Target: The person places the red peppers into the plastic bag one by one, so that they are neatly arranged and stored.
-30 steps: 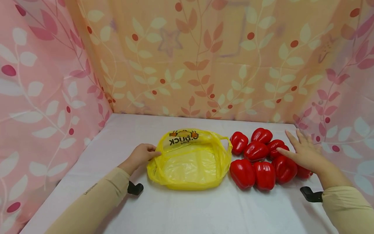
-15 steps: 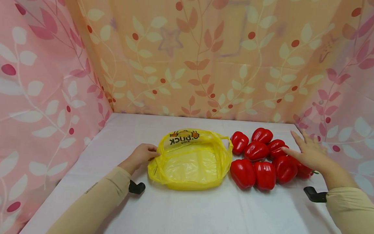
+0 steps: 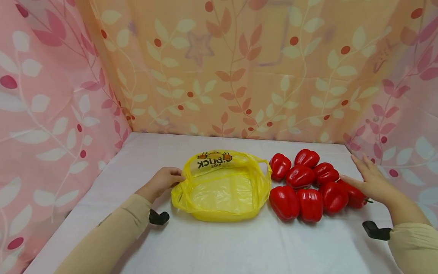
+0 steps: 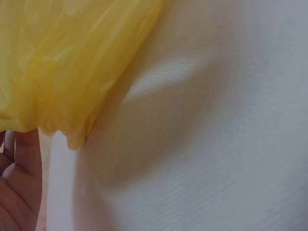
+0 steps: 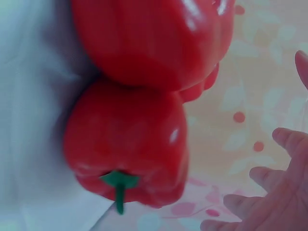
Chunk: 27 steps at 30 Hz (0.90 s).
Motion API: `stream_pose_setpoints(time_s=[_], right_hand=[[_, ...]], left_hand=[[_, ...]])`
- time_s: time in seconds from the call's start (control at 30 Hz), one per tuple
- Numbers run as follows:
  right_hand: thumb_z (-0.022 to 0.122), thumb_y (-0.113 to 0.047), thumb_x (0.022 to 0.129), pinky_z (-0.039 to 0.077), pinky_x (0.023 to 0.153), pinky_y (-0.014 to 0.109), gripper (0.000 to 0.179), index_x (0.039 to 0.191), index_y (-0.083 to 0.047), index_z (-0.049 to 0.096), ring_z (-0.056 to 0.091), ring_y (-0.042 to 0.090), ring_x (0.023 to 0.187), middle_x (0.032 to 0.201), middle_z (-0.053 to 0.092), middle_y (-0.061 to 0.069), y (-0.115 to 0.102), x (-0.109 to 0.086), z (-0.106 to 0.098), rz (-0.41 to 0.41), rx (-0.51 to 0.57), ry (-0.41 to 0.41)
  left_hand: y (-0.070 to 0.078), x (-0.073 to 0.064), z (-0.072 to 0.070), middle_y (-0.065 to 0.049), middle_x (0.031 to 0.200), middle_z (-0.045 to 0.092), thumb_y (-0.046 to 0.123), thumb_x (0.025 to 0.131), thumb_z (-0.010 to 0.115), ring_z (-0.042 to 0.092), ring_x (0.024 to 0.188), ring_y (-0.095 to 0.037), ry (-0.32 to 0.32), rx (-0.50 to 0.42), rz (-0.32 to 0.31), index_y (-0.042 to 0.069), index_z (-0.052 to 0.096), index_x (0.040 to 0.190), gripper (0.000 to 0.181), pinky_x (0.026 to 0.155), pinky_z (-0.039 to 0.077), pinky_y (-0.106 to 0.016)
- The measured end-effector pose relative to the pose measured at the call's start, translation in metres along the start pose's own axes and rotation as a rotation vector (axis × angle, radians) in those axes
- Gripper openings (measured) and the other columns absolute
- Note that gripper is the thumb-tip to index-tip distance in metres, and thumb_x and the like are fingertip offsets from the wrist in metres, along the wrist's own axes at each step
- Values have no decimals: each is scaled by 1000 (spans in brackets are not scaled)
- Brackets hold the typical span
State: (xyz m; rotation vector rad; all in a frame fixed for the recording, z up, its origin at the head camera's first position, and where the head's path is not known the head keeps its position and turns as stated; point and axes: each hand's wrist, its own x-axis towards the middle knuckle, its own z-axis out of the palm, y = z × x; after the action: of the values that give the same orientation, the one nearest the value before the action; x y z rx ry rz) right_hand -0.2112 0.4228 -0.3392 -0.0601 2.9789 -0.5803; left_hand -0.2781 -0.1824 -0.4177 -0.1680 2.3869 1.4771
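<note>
Yellow plastic bag (image 3: 224, 217) lies mouth-open on the white table (image 3: 239, 247), center of frame, dark lettering on its far wall reading backward. Left hand (image 3: 164, 180) is at the bag's left edge, fingers bent and nearly together, pinching the plastic; in the left wrist view part of them is hidden behind the film. Eight red peppers (image 3: 300, 176) sit in a cluster right of the bag, several touching each other, leftmost ones just beside its rim. Right hand (image 3: 374, 182) is at right of frame, just beside the cluster's right end, fingers spread wide, nothing gripped; thumb tip is close to the peppers, contact can't be told in the head view. Right wrist view: fingers straight and apart at lower right, clear of the peppers; lower pepper shows a green stem (image 5: 120, 192) toward the bottom. Beige sleeves (image 3: 113, 232) on both arms, a black piece (image 3: 159, 218) at each wrist. Behind the table, orange leaf-print curtain (image 3: 222, 76); pink leaf-print fabric (image 3: 51, 114) at both sides of frame.
</note>
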Motion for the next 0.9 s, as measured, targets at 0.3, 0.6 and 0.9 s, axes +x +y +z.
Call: stream_pose_setpoints(time_s=[0.3, 0.6, 0.9], right_hand=[[53, -54, 84, 24, 69, 76, 97, 143, -19, -16, -14, 57, 124, 141, -19, 33, 23, -8, 9, 50, 91, 12], [57, -50, 83, 28, 73, 74, 100, 144, -8, -11, -3, 60, 123, 139, -5, 40, 43, -14, 26, 37, 118, 16], [57, -51, 84, 33, 76, 71, 98, 144, -3, -4, 13, 61, 115, 134, 8, 43, 52, -16, 36, 73, 148, -4]], left_hand=[[2, -6, 1, -7, 104, 60, 16, 87, 63, 54, 89, -18, -9, -13, 33, 4, 64, 104, 21, 79, 49, -29], [3, -8, 1, -7, 103, 61, 14, 87, 62, 55, 87, -17, -9, -23, 47, 3, 64, 104, 21, 77, 49, -29], [3, -8, 2, -7, 103, 61, 14, 87, 62, 55, 88, -19, -2, -15, 34, 5, 65, 104, 20, 78, 49, -29]])
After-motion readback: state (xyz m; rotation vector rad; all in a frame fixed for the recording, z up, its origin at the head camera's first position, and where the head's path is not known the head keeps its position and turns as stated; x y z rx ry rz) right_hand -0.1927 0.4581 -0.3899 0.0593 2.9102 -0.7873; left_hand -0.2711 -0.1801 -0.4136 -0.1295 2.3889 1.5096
